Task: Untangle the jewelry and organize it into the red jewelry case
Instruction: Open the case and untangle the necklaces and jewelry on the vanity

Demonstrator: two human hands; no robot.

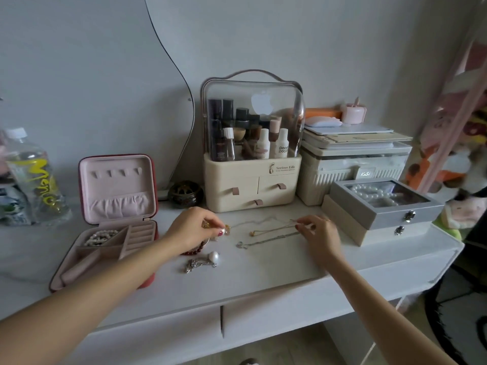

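Early-to-mid stage, judging by layout. Red jewelry case (pixel 110 217) sits open on left of bench (pixel 263 275), lid up; only a pearl strand (pixel 100 237) lies in its far-left compartment, ring rolls & other slots look empty. Rest of jewelry is out on bench: thin chains (pixel 268 233) stretched across the middle between both hands, approx 3 strands w/ small pendants, seem mostly pulled apart but may cross near the right end; can't tell for sure. Dark red bead bracelet (pixel 196 249) lies partly under left wrist, w/ silver chain bunch (pixel 197 265) plus large pearl (pixel 214 256) nearer, not sorted yet.

Left hand (pixel 195 227) reaches in from near left, palm down, fingers curled, pinching a small gold piece (pixel 225 229) at chains' left end. Right hand (pixel 320 231) comes from near right, fingertips pinching chains' right end.

Left to do: finish separating, move each item into case.
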